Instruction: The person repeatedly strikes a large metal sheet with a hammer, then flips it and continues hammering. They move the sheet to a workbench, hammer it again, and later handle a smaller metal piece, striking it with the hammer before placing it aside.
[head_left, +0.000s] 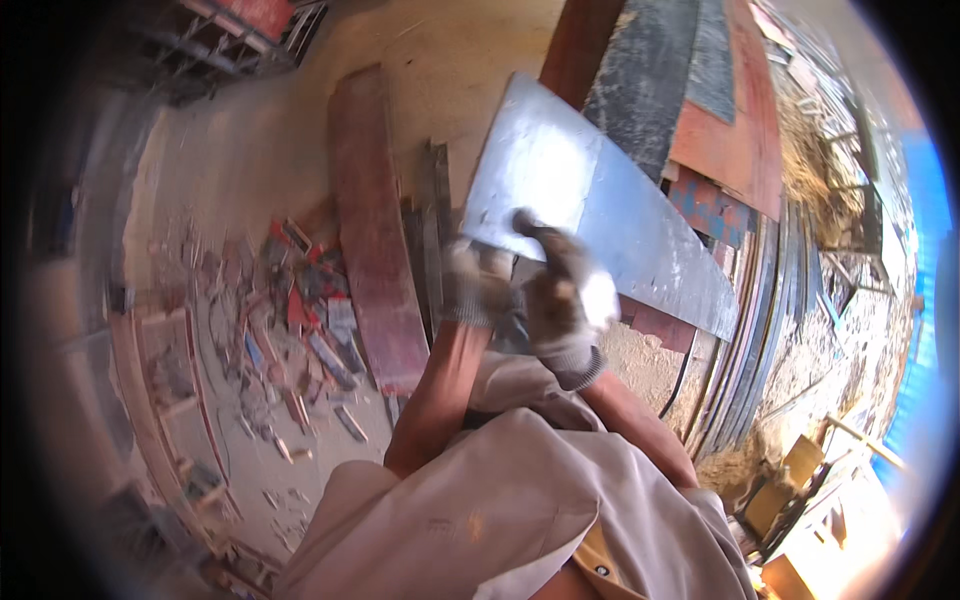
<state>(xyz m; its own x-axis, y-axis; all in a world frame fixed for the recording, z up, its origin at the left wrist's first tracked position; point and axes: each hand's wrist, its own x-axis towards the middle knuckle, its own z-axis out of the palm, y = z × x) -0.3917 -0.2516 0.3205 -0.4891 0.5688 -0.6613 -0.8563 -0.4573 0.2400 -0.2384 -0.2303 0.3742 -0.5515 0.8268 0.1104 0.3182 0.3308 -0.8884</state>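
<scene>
A smooth grey-blue board [640,240], wide at its left end and shiny with glare, slants across the space in front of me. My left hand [478,282], in a pale knitted work glove, is closed at the board's near left corner; motion blurs its fingers. Just right of it, my right hand [558,300] wears a soiled glove and is closed over the board's near edge. A dark, rounded shape [526,221] sticks out from the right hand against the board; whether it is a dirty fingertip or a tool I cannot tell.
A long reddish-brown plank [375,230] lies left of the board. Scattered wood offcuts [320,340] cover the ground farther left. Black and reddish panels [645,80] overlap at far right, above long stacked strips [755,330]. A metal frame [220,45] stands at far left.
</scene>
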